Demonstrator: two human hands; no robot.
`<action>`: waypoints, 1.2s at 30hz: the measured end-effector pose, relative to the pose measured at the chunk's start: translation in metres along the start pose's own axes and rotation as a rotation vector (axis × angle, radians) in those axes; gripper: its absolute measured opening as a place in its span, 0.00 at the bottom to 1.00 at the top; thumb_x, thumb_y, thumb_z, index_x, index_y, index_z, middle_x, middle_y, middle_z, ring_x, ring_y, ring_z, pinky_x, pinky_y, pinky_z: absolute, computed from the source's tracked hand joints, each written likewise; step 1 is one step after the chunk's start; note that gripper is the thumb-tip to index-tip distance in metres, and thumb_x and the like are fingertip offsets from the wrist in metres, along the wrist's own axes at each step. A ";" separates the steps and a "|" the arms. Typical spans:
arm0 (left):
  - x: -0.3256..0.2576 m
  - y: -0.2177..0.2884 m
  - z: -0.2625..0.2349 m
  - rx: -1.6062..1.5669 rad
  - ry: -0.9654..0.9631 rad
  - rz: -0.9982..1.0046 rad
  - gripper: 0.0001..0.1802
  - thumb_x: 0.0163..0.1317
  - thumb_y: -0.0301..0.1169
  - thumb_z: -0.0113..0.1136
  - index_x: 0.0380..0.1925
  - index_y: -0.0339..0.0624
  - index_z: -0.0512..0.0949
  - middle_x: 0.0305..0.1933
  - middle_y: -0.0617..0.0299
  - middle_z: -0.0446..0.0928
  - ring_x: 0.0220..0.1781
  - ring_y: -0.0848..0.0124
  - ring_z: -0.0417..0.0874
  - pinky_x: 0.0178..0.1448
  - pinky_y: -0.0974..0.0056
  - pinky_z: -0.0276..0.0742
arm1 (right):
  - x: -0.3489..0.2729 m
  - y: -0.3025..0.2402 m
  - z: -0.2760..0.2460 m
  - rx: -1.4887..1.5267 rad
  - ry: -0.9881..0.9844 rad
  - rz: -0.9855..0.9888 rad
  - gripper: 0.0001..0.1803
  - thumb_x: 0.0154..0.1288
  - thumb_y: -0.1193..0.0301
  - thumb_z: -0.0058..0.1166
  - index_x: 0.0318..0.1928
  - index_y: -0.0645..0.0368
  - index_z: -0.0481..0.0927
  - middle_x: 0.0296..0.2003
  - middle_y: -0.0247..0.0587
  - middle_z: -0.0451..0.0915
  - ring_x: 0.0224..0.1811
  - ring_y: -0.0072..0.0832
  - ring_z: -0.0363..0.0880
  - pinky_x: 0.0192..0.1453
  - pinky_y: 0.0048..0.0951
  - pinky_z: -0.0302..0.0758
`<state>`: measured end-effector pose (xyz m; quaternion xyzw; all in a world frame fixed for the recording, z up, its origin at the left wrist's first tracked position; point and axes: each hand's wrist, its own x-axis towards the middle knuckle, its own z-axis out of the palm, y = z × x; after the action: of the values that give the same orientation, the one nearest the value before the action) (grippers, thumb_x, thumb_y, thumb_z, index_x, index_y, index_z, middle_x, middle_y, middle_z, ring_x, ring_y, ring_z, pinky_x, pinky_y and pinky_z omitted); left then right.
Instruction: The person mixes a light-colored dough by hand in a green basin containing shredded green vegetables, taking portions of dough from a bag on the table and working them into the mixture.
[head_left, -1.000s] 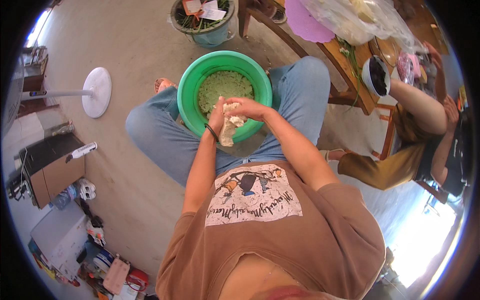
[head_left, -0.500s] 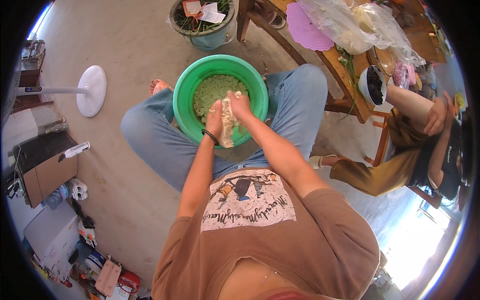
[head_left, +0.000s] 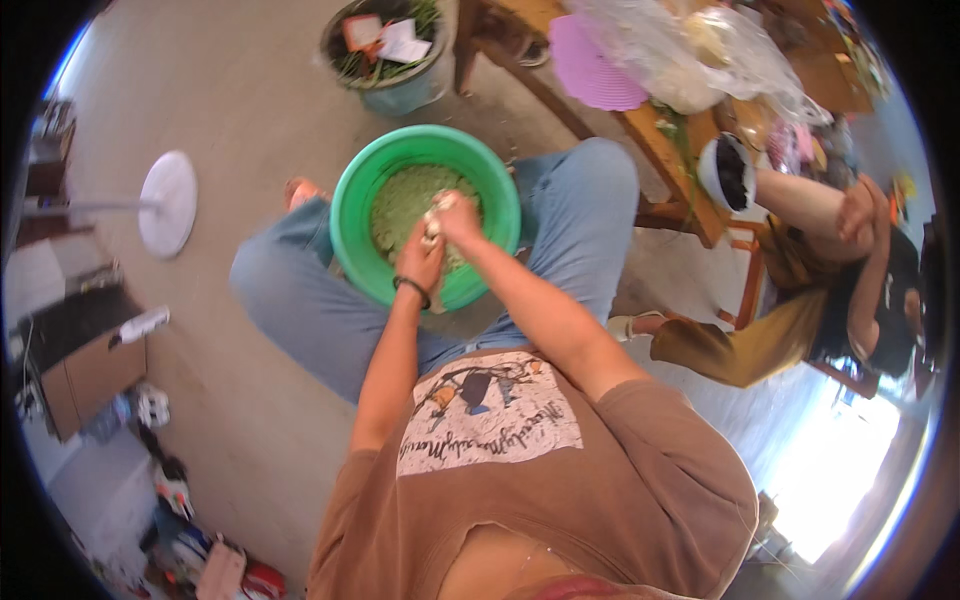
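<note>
Having drawn closer, the curled left hand (head_left: pixel 420 257) and right hand (head_left: pixel 460 220) clenched a pale wad (head_left: pixel 432 229) over the green tub (head_left: pixel 345 190).

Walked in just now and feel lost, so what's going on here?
A person in a brown shirt sits at a green tub. The left hand and right hand together hold a pale, soft lump over it, partly hidden between them. Pale crumbly stuff lies in the tub below. To the right, another person sits by a wooden table.
</note>
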<state>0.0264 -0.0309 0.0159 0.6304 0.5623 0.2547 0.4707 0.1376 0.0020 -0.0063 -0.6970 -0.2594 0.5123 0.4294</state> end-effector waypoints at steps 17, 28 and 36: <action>0.018 -0.054 0.011 -0.217 0.159 -0.187 0.19 0.65 0.38 0.45 0.22 0.35 0.75 0.18 0.67 0.69 0.23 0.79 0.64 0.26 0.68 0.64 | -0.012 0.001 -0.025 0.041 -0.285 0.194 0.20 0.56 0.69 0.53 0.49 0.57 0.71 0.41 0.45 0.75 0.38 0.35 0.76 0.33 0.40 0.79; 0.018 -0.026 0.001 -1.058 0.110 -0.553 0.14 0.60 0.34 0.51 0.41 0.35 0.73 0.37 0.57 0.76 0.36 0.71 0.77 0.39 0.67 0.74 | -0.023 0.006 -0.034 0.066 -0.296 0.112 0.17 0.53 0.81 0.46 0.46 0.64 0.76 0.37 0.46 0.79 0.36 0.30 0.79 0.37 0.27 0.77; 0.021 -0.030 -0.004 -0.800 0.239 -0.581 0.21 0.59 0.48 0.55 0.34 0.37 0.75 0.32 0.60 0.76 0.29 0.71 0.77 0.33 0.66 0.74 | -0.034 0.006 -0.033 -0.433 -0.397 -0.243 0.23 0.56 0.68 0.52 0.53 0.60 0.71 0.43 0.50 0.77 0.41 0.35 0.78 0.44 0.34 0.73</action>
<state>0.0141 -0.0120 -0.0134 0.1849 0.6228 0.3788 0.6591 0.1566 -0.0394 0.0083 -0.6227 -0.5225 0.5161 0.2699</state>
